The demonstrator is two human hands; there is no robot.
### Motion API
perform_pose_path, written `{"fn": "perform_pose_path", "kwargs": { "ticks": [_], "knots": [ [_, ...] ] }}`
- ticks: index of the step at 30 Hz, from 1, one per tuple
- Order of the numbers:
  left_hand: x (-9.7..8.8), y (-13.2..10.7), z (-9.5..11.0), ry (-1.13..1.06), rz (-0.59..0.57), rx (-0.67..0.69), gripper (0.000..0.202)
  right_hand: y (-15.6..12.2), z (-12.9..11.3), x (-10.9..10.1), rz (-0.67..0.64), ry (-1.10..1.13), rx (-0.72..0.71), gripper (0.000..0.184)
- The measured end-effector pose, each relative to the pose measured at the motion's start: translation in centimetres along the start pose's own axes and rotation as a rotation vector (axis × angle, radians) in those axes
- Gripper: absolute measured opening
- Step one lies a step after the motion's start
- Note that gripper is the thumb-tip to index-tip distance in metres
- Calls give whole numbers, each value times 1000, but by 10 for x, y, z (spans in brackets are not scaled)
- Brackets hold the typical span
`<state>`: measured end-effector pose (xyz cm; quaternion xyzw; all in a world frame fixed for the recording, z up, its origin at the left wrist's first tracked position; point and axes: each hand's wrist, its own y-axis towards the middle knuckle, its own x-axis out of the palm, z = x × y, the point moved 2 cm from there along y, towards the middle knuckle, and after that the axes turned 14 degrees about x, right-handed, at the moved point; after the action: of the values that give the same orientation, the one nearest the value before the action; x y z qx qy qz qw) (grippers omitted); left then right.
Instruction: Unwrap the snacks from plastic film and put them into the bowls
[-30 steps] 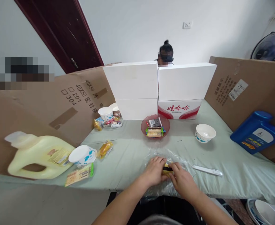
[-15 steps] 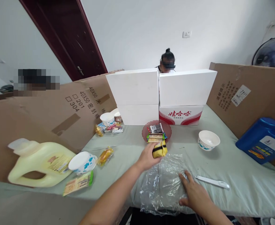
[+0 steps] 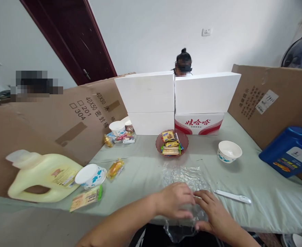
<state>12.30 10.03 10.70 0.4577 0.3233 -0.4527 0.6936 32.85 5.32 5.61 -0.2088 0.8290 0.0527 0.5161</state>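
Note:
A crinkled clear plastic bag (image 3: 192, 175) lies at the table's front edge, its near end hanging over. Above the bag, my left hand (image 3: 176, 200) is open, fingers bent loosely and thumb apart, with nothing seen in it. My right hand (image 3: 214, 212) rests at the bag's right side, fingers and thumb spread, its fingertips close to those of the left. Beyond the bag stands a reddish, see-through bowl (image 3: 159, 150). Inside it lie yellow snack packets (image 3: 168, 136) on top of a pale, green-edged packet (image 3: 171, 150) and other wrappers.
On the right are a white plastic tool (image 3: 232, 196), a paper bowl (image 3: 229, 152) and a blue bottle (image 3: 287, 152). Leftward are a yellow jug (image 3: 45, 178), a tipped paper bowl (image 3: 90, 176) and wrapped snacks (image 3: 115, 168). White boxes (image 3: 151, 92) and cardboard (image 3: 89, 120) wall the table.
The yellow packet my left hand held now lies in the reddish bowl. My left hand has come back over the plastic bag beside the right, and the bag looks more bunched.

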Motion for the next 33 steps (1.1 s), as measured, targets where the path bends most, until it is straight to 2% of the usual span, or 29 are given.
{"fn": "perform_pose_path", "kwargs": {
  "ticks": [2, 4, 7, 9, 11, 13, 14, 16, 18, 20, 22, 24, 28, 33],
  "knots": [
    [15, -28, 10, -57, -81, -88, 45, -5, 4, 2, -152, 27, -94, 73],
    [18, -60, 11, -88, -106, -216, 56, -13, 12, 6, -217, 29, -89, 73],
    [15, -101, 15, -134, -187, -305, 71, -28, 21, 12, -158, 3, -24, 58],
    [16, -117, 23, -132, -236, -331, 74, -37, 22, 14, -97, 8, -24, 47],
    [21, -125, 32, -95, -213, -356, 50, -42, 22, 12, -39, 58, -33, 33],
    [25, -125, 38, -95, -119, -378, 18, -42, 22, 7, -4, 166, 0, 24],
    [25, -123, 39, -126, -60, -410, 14, -40, 23, 5, -4, 237, 40, 21],
    [23, -118, 33, -239, 67, -527, 14, -32, 27, 3, -16, 391, 154, 20],
    [18, -111, 19, -338, 187, -702, 13, -19, 32, 5, -5, 528, 279, 20],
    [14, -104, 2, -330, 251, -878, 11, -3, 37, 10, 52, 622, 389, 22],
    [11, -97, -14, -186, 220, -1032, 8, 11, 41, 16, 137, 633, 487, 30],
    [12, -90, -23, 20, 137, -1129, 8, 20, 42, 20, 229, 546, 565, 38],
    [22, -83, -23, 245, 6, -1195, 22, 22, 38, 22, 366, 298, 598, 42],
    [33, -83, -20, 338, -72, -1240, 27, 22, 27, 21, 363, 94, 636, 40]
  ]
}}
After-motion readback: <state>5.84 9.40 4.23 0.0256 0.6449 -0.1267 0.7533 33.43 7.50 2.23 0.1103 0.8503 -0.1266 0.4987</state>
